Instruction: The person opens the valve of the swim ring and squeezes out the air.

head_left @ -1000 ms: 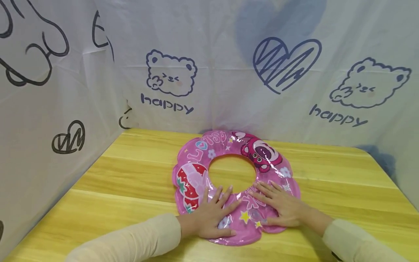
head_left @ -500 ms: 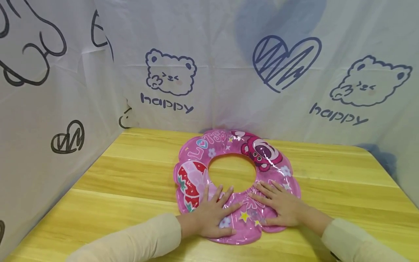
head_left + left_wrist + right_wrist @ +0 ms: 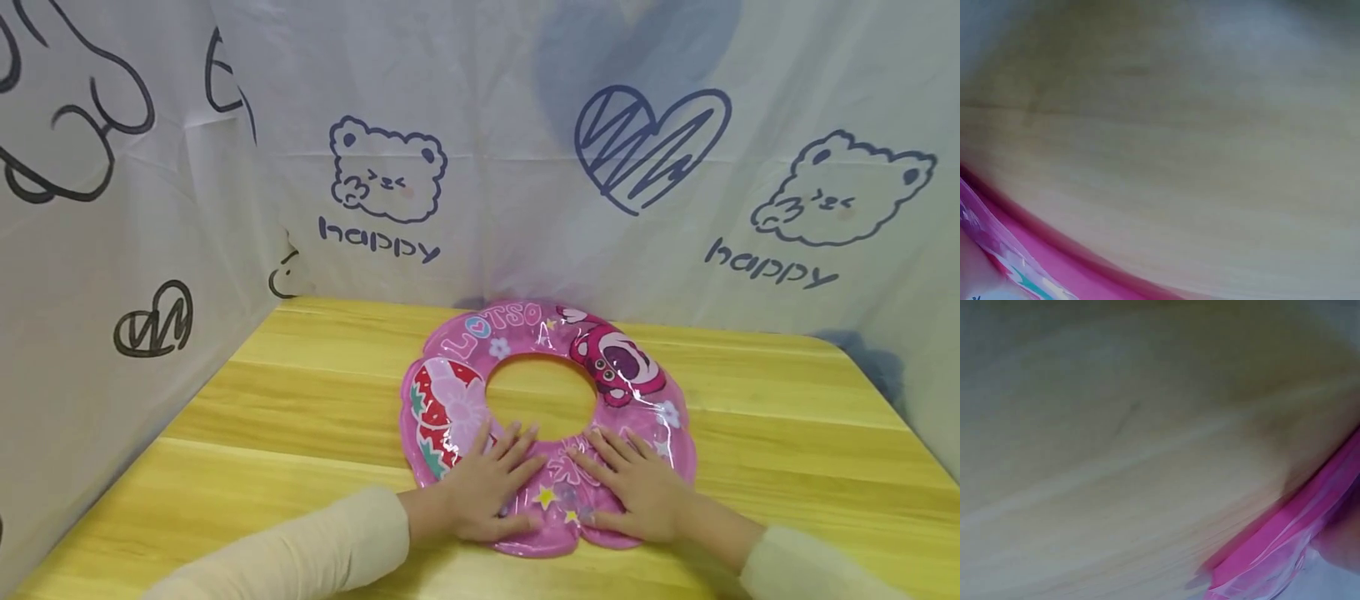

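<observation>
A pink inflatable swim ring [image 3: 517, 333], printed with a bear, strawberries, stars and the word LOTSO, lies flat on the wooden table. My left hand [image 3: 487, 492] rests on its near left part with the fingers spread. On the near right part lies my right hand [image 3: 648, 492], its fingers also spread and pointing toward the hole. The ring's pink edge [image 3: 1054, 250] shows at the lower left of the left wrist view. In the right wrist view a pink edge of the swim ring [image 3: 1285, 537] appears at the lower right.
The yellow wood-grain table [image 3: 300, 392] reaches back to a white cloth [image 3: 517, 225] printed with bears, hearts and the word happy. Another white cloth [image 3: 90, 250] with black drawings hangs along the left side.
The swim ring has turned slightly clockwise under my hands, its bear and lettering shifting to the right. My right hand has moved a little toward the near side.
</observation>
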Tool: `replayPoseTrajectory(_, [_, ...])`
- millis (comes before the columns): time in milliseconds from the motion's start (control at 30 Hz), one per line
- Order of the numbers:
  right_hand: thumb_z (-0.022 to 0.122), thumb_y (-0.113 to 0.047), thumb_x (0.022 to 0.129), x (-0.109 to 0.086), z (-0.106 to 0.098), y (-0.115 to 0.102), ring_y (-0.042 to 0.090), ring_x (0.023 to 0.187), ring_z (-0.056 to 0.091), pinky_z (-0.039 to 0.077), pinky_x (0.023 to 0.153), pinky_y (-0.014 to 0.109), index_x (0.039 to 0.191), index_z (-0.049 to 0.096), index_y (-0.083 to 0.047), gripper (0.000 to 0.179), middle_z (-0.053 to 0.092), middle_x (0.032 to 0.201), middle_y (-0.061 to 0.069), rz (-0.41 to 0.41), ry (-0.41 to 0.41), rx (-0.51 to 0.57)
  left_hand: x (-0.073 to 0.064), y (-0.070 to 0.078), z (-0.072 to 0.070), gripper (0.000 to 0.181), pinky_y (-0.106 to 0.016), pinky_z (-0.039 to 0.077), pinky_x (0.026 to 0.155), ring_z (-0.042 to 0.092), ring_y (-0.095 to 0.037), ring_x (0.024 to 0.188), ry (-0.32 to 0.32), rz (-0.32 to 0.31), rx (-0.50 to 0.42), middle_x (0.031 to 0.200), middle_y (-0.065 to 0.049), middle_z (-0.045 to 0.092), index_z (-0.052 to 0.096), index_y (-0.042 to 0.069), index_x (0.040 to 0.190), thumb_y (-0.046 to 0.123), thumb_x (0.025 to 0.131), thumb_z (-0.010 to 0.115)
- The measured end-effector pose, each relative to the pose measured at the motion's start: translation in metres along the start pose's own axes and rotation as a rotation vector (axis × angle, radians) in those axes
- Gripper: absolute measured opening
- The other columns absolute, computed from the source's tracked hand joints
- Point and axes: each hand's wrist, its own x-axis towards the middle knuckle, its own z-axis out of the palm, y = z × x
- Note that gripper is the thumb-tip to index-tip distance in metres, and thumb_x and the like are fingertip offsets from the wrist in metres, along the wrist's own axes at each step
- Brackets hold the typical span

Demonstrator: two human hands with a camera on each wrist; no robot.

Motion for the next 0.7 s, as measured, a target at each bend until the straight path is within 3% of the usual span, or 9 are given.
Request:
replayPoseTrajectory(100, [0.046, -0.064, 0.086, -0.0002, 0.0031, -0.0032, 0.038, 0.132, 0.039, 0.026, 0.108, 0.055, 0.141, 0.041, -0.018, 0.072, 0.040, 0.145, 0.016, -0.039, 0.071, -0.060, 0.0019, 0.0032, 0.0025, 0.078, -0.058, 0.015, 0.113, 0.015, -0.031, 0.144, 0.011, -0.007, -0.010, 0.156, -0.013, 0.013, 0.021, 0.014, 0.149, 0.063, 0.090, 0.035])
replayPoseTrajectory(233, [0.046, -0.060, 0.088, 0.0002, 0.0072, -0.0040, 0.034, 0.131, 0.040, 0.003, 0.119, 0.035, 0.140, 0.041, -0.011, 0.072, 0.041, 0.145, 0.011, -0.121, 0.161, -0.124, 0.0057, 0.0055, 0.0050, 0.079, -0.057, 0.015, 0.113, 0.015, -0.029, 0.144, 0.005, -0.005, -0.029, 0.157, -0.012, 0.012, 0.017, 0.015, 0.150, 0.063, 0.089, 0.036])
replayPoseTrajectory(300, [0.046, -0.057, 0.089, 0.0003, 0.0084, -0.0037, 0.034, 0.132, 0.039, -0.013, 0.115, 0.023, 0.141, 0.039, -0.009, 0.072, 0.040, 0.146, 0.011, -0.143, 0.156, -0.109, 0.0066, 0.0064, 0.0062, 0.079, -0.057, 0.014, 0.114, 0.014, -0.029, 0.144, -0.016, -0.009, -0.030, 0.157, -0.012, 0.011, 0.017, 0.016, 0.150, 0.064, 0.089, 0.034])
replayPoseTrajectory(367, [0.046, -0.056, 0.090, 0.0005, 0.0092, -0.0033, 0.035, 0.132, 0.038, -0.018, 0.112, 0.019, 0.142, 0.037, -0.008, 0.071, 0.039, 0.147, 0.011, -0.144, 0.132, -0.093, 0.0066, 0.0069, 0.0072, 0.078, -0.057, 0.014, 0.114, 0.014, -0.029, 0.144, -0.037, -0.016, -0.027, 0.157, -0.011, 0.011, 0.018, 0.018, 0.150, 0.064, 0.089, 0.034])
replayPoseTrajectory(500, [0.045, -0.055, 0.090, 0.0006, 0.0095, -0.0029, 0.035, 0.133, 0.037, -0.023, 0.110, 0.018, 0.142, 0.037, -0.009, 0.070, 0.039, 0.147, 0.012, -0.128, 0.085, -0.067, 0.0066, 0.0076, 0.0071, 0.076, -0.057, 0.015, 0.113, 0.015, -0.029, 0.144, -0.078, -0.028, -0.021, 0.157, -0.010, 0.012, 0.019, 0.021, 0.149, 0.065, 0.089, 0.033])
replayPoseTrajectory(700, [0.046, -0.056, 0.090, 0.0018, 0.0097, -0.0039, 0.035, 0.132, 0.038, -0.024, 0.109, 0.019, 0.141, 0.039, -0.011, 0.069, 0.042, 0.145, 0.010, -0.114, 0.078, -0.072, 0.0083, 0.0079, 0.0063, 0.077, -0.057, 0.016, 0.113, 0.015, -0.029, 0.144, -0.109, -0.041, -0.027, 0.157, -0.009, 0.012, 0.018, 0.024, 0.150, 0.067, 0.088, 0.033])
